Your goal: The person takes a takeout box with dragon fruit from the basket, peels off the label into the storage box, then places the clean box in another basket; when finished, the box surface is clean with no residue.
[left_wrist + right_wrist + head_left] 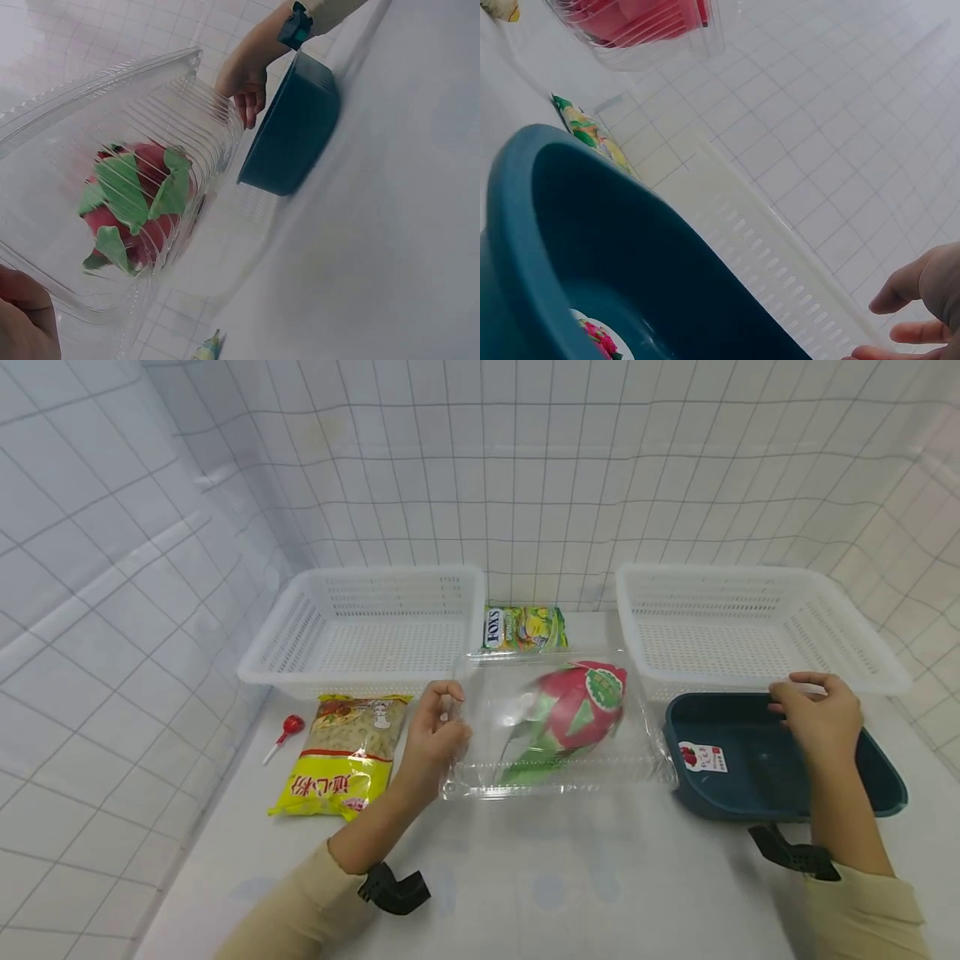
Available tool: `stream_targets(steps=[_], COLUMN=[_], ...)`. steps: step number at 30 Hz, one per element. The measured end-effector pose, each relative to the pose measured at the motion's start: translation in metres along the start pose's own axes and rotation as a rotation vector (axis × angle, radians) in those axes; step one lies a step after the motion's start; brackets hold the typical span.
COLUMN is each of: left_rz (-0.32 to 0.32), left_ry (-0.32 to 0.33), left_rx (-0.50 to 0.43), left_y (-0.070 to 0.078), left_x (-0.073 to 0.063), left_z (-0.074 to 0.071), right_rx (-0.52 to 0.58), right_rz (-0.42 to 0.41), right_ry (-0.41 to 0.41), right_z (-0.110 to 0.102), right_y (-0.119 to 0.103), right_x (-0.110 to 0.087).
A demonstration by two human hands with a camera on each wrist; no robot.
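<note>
My left hand [433, 739] grips the left edge of a clear plastic clamshell box [487, 693], which is lifted off the table. Inside the box lies a red and green dragon fruit [579, 714] with a green label. My right hand [825, 722] hovers by the far rim of a dark blue basin [757, 777], its fingers loosely bent. In the right wrist view a gap separates the thumb [900, 289] from the fingers, and nothing is between them. A small sticker with a red fruit picture [702, 757] is inside the basin.
Two white perforated baskets, a left one [262, 670] and a right one [873, 647], stand at the back. Between them lies a green Fox's candy bag [525, 627]. A yellow noodle bag [341, 756] and a red lollipop [292, 724] lie at left. Grid-patterned cloth surrounds the table.
</note>
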State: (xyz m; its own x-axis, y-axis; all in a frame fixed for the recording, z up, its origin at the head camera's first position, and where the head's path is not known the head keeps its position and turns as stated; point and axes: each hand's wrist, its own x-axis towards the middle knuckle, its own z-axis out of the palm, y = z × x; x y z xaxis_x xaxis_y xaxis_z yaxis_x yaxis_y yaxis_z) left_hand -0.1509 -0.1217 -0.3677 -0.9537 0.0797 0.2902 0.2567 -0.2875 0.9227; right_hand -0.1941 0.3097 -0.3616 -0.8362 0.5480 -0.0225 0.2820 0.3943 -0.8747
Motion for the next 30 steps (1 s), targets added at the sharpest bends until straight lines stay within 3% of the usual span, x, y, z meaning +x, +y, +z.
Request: stream_targets(steps=[3,9,13,21,30], left_rz=[0.003,0.014,0.002,0.034,0.058], left_ry=[0.009,0.014,0.005,-0.023,-0.016], left_rx=[0.012,-0.01,-0.058,-0.074,-0.061], left_y=[0.005,0.01,0.009,0.008,0.009], left_x=[0.008,0.027,0.041,0.069,0.101], left_z=[0.006,0.016,0.024,0.042,0.059], right_rx=[0.121,0.468,0.589,0.717,0.712], right_rz=[0.034,0.153,0.18,0.156,0.142], right_ry=[-0.033,-0.081,-0.066,-0.052,-0.054], right_z=[0.001,0.007,0.009,0.01,0.011], right_y=[0.0,-0.002,-0.003,0.001,0.002], right_x=[0.002,0.007,0.008,0.011,0.012])
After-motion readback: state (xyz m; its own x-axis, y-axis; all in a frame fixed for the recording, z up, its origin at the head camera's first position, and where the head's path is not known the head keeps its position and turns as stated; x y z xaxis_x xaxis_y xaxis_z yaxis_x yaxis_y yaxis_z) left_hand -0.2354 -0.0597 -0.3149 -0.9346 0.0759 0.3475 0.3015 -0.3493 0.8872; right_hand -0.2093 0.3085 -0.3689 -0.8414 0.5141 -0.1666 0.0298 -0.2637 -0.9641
